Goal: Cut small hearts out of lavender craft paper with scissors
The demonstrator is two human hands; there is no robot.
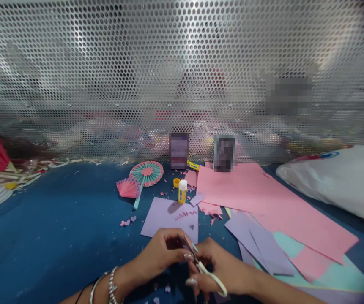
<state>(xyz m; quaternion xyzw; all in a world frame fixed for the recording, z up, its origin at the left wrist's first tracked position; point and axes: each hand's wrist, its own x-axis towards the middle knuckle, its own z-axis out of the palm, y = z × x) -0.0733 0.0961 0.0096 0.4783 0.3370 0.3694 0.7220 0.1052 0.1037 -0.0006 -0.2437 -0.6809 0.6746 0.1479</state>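
Glue stick (182,192) stands upright and uncapped at the back edge of a purple sheet (165,215), its white top showing, and a yellow cap (176,183) lies just behind it to the left. Far to the right of the glue stick sits a white plastic bag (327,175), bulging, though what fills it cannot be made out. In front of the glue stick, both hands meet over the near edge of the purple sheet. The right hand (221,264) grasps scissors (201,267), fingers wrapped around the cream handles, the blades slanting up and leftward toward the other hand. The left hand (161,251), with bracelets (112,287) at its wrist, curves inward, thumb and fingers drawn close beside the blades; whether it pinches anything cannot be told, as the fingertips hide it. Large pink paper (239,188) spreads to the right of the glue stick, with purple pieces (258,242) lying nearer. Left of the glue stick are a round pleated fan (146,172), a smaller pink fan (127,188) touching it, and tiny paper hearts (127,222) nearer the front.
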